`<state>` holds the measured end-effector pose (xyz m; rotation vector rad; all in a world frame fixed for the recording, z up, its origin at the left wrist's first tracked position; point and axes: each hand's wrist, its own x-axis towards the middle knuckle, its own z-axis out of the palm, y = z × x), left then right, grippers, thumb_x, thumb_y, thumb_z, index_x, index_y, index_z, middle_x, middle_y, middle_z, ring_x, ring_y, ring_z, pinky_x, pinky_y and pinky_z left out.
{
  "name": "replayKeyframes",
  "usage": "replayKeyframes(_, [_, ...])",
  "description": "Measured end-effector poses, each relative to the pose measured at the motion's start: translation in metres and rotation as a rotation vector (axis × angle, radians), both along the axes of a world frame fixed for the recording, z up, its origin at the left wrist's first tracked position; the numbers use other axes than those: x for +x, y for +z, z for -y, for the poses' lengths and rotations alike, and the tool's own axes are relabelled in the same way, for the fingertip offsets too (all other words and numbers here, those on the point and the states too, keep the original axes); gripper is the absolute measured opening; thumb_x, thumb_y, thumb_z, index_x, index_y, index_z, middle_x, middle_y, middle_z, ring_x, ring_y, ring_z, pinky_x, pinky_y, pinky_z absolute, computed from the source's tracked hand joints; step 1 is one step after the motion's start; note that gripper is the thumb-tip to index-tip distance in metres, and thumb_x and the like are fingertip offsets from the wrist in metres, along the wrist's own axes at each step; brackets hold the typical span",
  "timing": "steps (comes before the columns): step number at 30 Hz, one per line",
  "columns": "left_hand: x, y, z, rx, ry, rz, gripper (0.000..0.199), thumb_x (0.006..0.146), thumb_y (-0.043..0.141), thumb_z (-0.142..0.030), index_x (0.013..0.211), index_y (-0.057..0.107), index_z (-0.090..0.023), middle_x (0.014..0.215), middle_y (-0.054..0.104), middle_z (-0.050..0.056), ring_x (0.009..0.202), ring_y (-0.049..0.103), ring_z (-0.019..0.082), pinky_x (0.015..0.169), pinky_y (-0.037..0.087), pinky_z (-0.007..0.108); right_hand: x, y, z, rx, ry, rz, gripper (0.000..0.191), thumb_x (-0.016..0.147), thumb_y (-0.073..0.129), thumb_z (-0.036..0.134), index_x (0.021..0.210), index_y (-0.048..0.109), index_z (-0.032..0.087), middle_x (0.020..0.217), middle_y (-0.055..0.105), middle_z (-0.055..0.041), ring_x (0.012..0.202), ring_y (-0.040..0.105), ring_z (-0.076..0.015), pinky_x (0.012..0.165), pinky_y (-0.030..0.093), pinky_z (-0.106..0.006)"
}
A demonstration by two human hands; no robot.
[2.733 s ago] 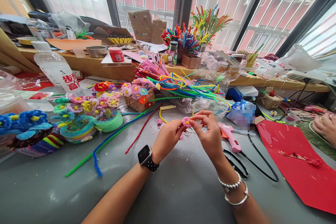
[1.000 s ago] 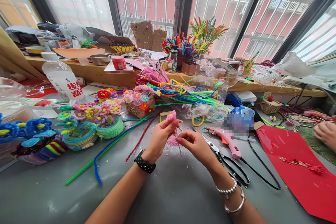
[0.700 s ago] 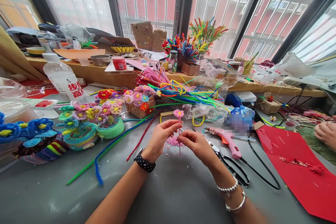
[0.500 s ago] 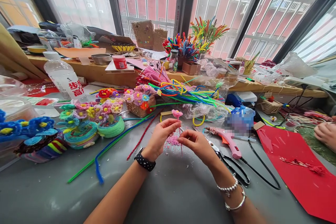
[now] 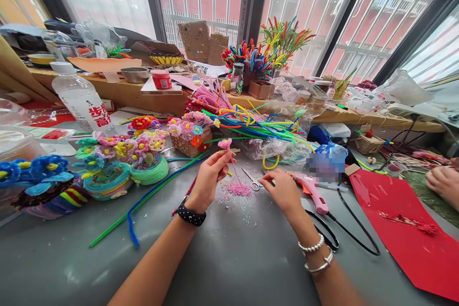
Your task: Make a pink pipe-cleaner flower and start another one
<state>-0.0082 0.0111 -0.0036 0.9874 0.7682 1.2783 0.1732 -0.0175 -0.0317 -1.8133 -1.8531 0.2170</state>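
Observation:
My left hand (image 5: 209, 177) pinches the thin pink stem of a pink chenille flower (image 5: 225, 144). The bloom rises above the fingertips, and the stem slants down toward a pile of pink fuzzy clippings (image 5: 238, 189). Just right of the pile lie small silver scissors (image 5: 254, 180). My right hand (image 5: 281, 190) is over the black-handled pliers (image 5: 328, 234), its fingers curved and slightly apart. That hand covers the pliers' head, so contact is unclear. Beside it rests a pink glue gun (image 5: 315, 196).
Chenille flower pots (image 5: 148, 172) and a water bottle (image 5: 84, 100) stand at left. Bundled chenille stems (image 5: 251, 124) lie behind. A red sheet (image 5: 401, 229) is at right, near another person's hand (image 5: 442, 181). Loose green and blue stems (image 5: 132, 224) cross the left side.
My right hand has let go of the flower's stem and moved right over the pliers. My left hand has shifted left with the flower, uncovering the clippings and small scissors.

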Motion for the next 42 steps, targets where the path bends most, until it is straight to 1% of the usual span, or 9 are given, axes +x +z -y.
replayKeyframes(4, [0.004,0.002,0.002,0.052,0.025,-0.063,0.019,0.072,0.054,-0.033,0.075,0.052,-0.015,0.063,0.052,-0.003,0.038,0.027,0.000,0.038,0.018,0.017,-0.011,-0.010,-0.001,-0.051,-0.030,0.188,0.012,0.072,0.053,0.026,0.071,0.059,0.015,0.078,0.060,-0.0103,0.076,0.056,-0.0225,0.065,0.039,-0.031])
replayKeyframes(8, [0.007,0.002,0.004,0.045,0.035,-0.118,0.020,0.070,0.056,-0.033,0.075,0.050,-0.015,0.059,0.049,-0.005,0.039,0.033,0.001,0.038,0.022,0.017,-0.020,-0.007,0.003,-0.156,-0.093,0.252,0.011,0.071,0.050,0.018,0.073,0.059,0.013,0.078,0.060,-0.0134,0.071,0.058,-0.0224,0.057,0.038,-0.029])
replayKeyframes(14, [0.008,-0.001,0.004,0.080,-0.002,-0.216,0.026,0.067,0.058,-0.028,0.089,0.053,-0.014,0.062,0.051,-0.004,0.047,0.040,0.004,0.044,0.030,0.018,-0.014,0.001,0.011,-0.303,-0.111,0.250,0.015,0.062,0.050,0.014,0.049,0.056,0.016,0.055,0.060,-0.0103,0.051,0.056,-0.0190,0.043,0.029,-0.025])
replayKeyframes(17, [0.008,-0.001,0.004,0.098,0.007,-0.256,0.031,0.067,0.058,-0.027,0.095,0.053,-0.013,0.065,0.053,-0.002,0.053,0.046,0.006,0.050,0.035,0.020,-0.008,0.003,0.008,-0.235,-0.132,0.076,0.012,0.061,0.049,0.016,0.051,0.056,0.017,0.056,0.060,-0.0068,0.053,0.054,-0.0173,0.046,0.030,-0.025])
replayKeyframes(21, [0.009,0.000,0.006,0.114,-0.031,-0.263,0.037,0.069,0.058,-0.027,0.103,0.050,-0.013,0.065,0.054,-0.002,0.056,0.049,0.008,0.053,0.038,0.021,-0.008,0.007,0.002,-0.133,-0.031,-0.389,0.011,0.063,0.051,0.024,0.064,0.057,0.015,0.062,0.058,-0.0028,0.056,0.049,-0.0138,0.053,0.034,-0.024])
replayKeyframes(26, [0.010,0.001,0.008,0.118,-0.092,-0.243,0.042,0.068,0.059,-0.026,0.106,0.048,-0.013,0.066,0.054,-0.003,0.055,0.050,0.008,0.052,0.039,0.021,-0.019,0.008,0.004,-0.253,0.127,-0.940,0.024,0.062,0.058,0.038,0.070,0.055,0.015,0.055,0.043,0.0047,0.045,0.029,-0.0065,0.043,0.021,-0.021])
replayKeyframes(30, [0.011,0.001,0.009,0.110,-0.117,-0.218,0.043,0.067,0.061,-0.026,0.107,0.048,-0.014,0.067,0.054,-0.003,0.056,0.051,0.008,0.053,0.040,0.021,-0.022,0.008,0.006,-0.224,0.152,-1.102,0.027,0.063,0.060,0.040,0.061,0.048,0.016,0.050,0.031,0.0078,0.044,0.021,-0.0055,0.042,0.016,-0.021])
replayKeyframes(37, [0.011,0.001,0.009,0.106,-0.136,-0.204,0.044,0.066,0.061,-0.026,0.107,0.049,-0.015,0.067,0.054,-0.004,0.054,0.049,0.006,0.054,0.040,0.021,-0.023,0.008,0.005,-0.172,0.267,-0.822,0.028,0.067,0.057,0.042,0.062,0.051,0.015,0.055,0.039,0.0043,0.050,0.031,-0.0079,0.046,0.022,-0.022])
replayKeyframes(42, [0.011,0.003,0.011,0.081,-0.114,-0.188,0.045,0.064,0.064,-0.026,0.105,0.051,-0.015,0.066,0.053,-0.004,0.053,0.049,0.006,0.053,0.040,0.021,-0.026,0.006,0.006,-0.101,0.306,-0.548,0.031,0.077,0.045,0.042,0.059,0.041,0.017,0.054,0.037,0.0043,0.050,0.033,-0.0092,0.047,0.025,-0.022])
